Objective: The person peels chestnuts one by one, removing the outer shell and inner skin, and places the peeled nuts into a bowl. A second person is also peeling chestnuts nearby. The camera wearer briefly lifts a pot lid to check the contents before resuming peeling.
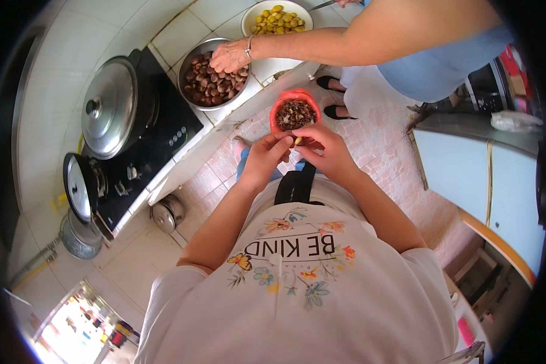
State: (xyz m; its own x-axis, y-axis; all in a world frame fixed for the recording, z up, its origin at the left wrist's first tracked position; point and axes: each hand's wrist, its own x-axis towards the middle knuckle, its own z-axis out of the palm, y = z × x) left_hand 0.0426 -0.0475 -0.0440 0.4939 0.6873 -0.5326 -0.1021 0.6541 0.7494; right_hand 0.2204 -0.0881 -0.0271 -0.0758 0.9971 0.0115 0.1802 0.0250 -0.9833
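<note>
In front of my waist, my left hand (271,151) and my right hand (326,146) meet at the fingertips around a partly peeled chestnut (299,140). Its yellow flesh shows between the fingers, and the rest is hidden. Just beyond my fingers, on the floor, stands a bin lined with a red plastic bag (274,119), holding brown shell scraps (295,114). Up on the counter, a metal basin (180,86) contains many brown chestnuts (214,85). Behind it a white bowl (245,20) carries peeled yellow chestnuts (280,20).
Another person's hand (230,55) reaches into the metal basin; a knife (323,5) is near their other hand. A black gas stove (164,129) at left bears a large lidded pot (111,109) and a smaller lidded pan (78,189). Pale blue cabinets (455,168) stand at right.
</note>
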